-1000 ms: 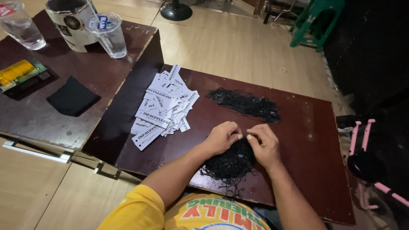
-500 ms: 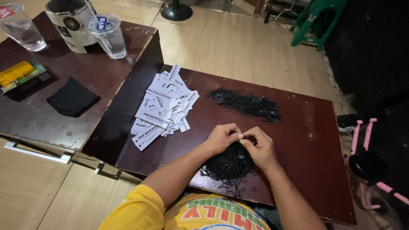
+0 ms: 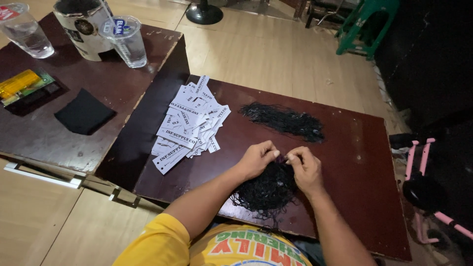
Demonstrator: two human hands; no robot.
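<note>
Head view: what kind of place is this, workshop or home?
Likely a home used for piecework: low dark wooden tables on a wood-look floor, plastic cups, a green plastic chair. A pile of white paper tags and black strings suggests hand assembly.

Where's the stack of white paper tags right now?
In the head view, the pile of white tags lies on the left part of the dark table, left of the far bundle of black strings and beyond the left hand.

A tangled black string pile (image 3: 268, 189) lies, seemingly loose, on the table's near edge.
</note>
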